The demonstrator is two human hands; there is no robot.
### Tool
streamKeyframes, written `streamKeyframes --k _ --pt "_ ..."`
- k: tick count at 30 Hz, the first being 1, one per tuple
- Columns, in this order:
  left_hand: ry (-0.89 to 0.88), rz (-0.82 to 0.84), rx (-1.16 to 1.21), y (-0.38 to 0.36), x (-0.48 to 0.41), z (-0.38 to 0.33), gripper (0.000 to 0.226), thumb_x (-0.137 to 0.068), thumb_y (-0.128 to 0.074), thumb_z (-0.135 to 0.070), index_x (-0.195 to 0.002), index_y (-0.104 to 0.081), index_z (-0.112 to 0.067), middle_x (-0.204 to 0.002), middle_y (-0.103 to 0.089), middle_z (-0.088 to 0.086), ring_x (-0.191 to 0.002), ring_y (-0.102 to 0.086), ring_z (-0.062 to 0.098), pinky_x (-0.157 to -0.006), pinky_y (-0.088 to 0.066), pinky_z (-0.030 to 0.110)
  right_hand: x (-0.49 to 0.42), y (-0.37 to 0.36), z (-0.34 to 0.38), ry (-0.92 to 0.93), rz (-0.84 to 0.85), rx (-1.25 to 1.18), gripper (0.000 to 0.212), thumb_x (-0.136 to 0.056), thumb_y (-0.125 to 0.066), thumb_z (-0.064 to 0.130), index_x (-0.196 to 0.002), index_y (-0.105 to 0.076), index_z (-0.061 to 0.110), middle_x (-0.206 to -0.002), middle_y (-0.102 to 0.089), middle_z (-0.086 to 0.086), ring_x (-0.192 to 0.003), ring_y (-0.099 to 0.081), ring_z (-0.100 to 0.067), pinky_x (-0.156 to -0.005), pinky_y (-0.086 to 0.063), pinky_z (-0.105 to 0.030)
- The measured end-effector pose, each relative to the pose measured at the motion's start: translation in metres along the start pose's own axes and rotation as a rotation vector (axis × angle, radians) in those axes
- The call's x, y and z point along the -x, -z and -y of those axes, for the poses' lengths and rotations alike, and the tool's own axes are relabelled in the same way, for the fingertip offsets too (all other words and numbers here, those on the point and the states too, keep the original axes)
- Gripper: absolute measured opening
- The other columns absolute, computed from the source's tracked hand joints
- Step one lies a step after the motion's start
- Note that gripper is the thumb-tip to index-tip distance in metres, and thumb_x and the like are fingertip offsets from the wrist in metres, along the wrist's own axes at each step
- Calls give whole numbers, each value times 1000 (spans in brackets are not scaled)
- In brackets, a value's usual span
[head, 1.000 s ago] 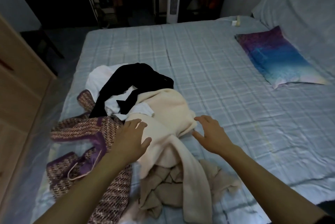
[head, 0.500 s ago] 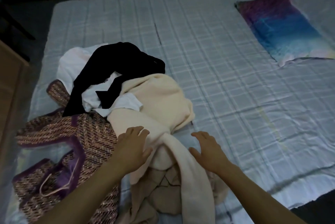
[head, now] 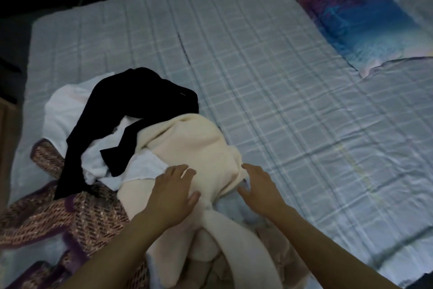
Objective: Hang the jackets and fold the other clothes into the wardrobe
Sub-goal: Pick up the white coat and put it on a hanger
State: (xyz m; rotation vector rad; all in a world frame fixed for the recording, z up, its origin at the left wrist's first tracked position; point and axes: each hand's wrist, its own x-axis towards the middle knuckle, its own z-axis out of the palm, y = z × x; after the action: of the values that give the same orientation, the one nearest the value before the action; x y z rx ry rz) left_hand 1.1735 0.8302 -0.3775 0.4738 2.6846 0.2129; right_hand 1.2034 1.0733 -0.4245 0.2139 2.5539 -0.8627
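A heap of clothes lies on the near left of the bed (head: 269, 82). On top is a cream fleece garment (head: 194, 148); a black garment (head: 131, 110) and a white one (head: 63, 110) lie behind it, and a purple-trimmed tweed jacket (head: 77, 216) spreads to the left. My left hand (head: 172, 192) rests flat on the cream garment with fingers straight. My right hand (head: 260, 188) hovers with spread fingers at the garment's right edge, holding nothing.
A blue and purple pillow (head: 360, 14) lies at the far right of the checked bedsheet. A wooden wardrobe edge (head: 5, 129) shows at the far left. A beige garment (head: 274, 249) is bunched under the cream one near the front edge.
The view has tilted down and closer to the heap. Both hands have moved forward onto the cream garment's upper part; the clothes have not visibly shifted.
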Motion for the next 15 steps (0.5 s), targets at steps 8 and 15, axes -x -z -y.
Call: streamKeyframes --k 8,15 --pt "-68 35 -39 -6 -90 11 57 -93 -49 -48 -144 -40 -25 -152 -35 -1 -138 -31 21 -108 -32 38 -97 -20 4 -65 75 -114 87 -83 -69 53 -150 -25 20 -141 -41 -8 -126 -43 -27 -104 -40 -44" --pt "-207 -13 -231 -9 -155 12 64 -90 -58 -32 -148 -32 -23 -159 -24 3 -147 -18 28 -118 -14 46 -131 -69 11 -95 10 45 77 -82 -66 53 -139 -27 21 -137 -36 -8 -113 -52 -25 -92 -49 -37"
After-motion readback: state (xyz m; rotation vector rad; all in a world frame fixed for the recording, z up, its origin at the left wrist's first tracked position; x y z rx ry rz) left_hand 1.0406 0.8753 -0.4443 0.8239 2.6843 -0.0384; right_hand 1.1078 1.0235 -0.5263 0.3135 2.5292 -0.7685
